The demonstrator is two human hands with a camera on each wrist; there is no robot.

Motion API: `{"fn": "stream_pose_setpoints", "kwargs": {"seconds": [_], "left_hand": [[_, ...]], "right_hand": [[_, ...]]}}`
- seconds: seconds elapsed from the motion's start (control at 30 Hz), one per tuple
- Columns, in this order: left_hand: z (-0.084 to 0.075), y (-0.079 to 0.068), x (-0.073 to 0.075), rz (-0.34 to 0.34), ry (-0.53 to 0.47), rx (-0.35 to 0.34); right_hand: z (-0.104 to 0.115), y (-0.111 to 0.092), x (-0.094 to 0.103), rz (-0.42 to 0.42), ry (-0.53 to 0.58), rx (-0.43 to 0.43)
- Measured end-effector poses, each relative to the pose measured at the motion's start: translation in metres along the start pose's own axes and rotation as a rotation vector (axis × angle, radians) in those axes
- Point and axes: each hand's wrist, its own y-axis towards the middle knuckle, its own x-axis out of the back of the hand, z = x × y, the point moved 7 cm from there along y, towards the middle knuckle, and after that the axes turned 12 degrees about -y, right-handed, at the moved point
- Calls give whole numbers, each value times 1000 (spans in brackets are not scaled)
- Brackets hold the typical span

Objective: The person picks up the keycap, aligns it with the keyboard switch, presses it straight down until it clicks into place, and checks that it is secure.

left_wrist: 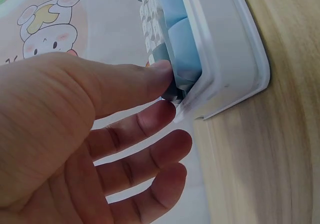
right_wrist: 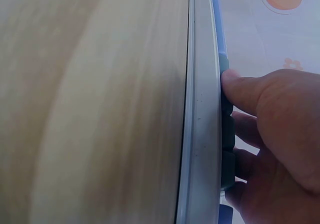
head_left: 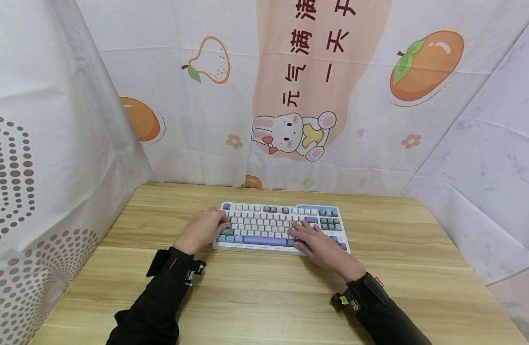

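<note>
A white keyboard (head_left: 264,227) with white, grey, blue and purple keys lies on the wooden table. My left hand (head_left: 204,229) is at its left end. In the left wrist view the left thumb (left_wrist: 160,76) touches a dark key beside the blue corner keys (left_wrist: 182,44), and the other fingers are slightly bent near the keyboard's end. My right hand (head_left: 320,244) rests over the right part of the keys with its fingers spread. The right thumb (right_wrist: 232,81) touches a dark key in the front row in the right wrist view. The right fingertips are partly hidden behind the keys there.
The wooden table (head_left: 255,297) extends around the keyboard. Behind it hangs a white cloth (head_left: 174,158) printed with fruit, a rabbit and writing. A dotted white sheet (head_left: 66,167) borders the left side, and a marbled sheet (head_left: 484,191) the right.
</note>
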Motion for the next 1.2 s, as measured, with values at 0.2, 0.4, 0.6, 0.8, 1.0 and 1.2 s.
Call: {"fn": "stream_pose_setpoints", "kwargs": {"seconds": [0.2,0.4,0.6,0.8,1.0,1.2], "left_hand": [[-4,-1,2,-28,15,-15],[-11,-2,1,-37,91,-45],[-18,-7,-2,116,172,17],[-25,-11,-6,177,254,47],[-31,-13,-14,186,262,122],[-34,-12,-18,189,313,199]], "right_hand": [[-1,0,0,-2,1,-1],[0,0,0,-1,-1,0],[0,0,0,-1,0,2],[-1,0,-1,12,-1,-3],[-1,0,-1,8,-3,-5],[-1,0,0,2,-1,-4]]}}
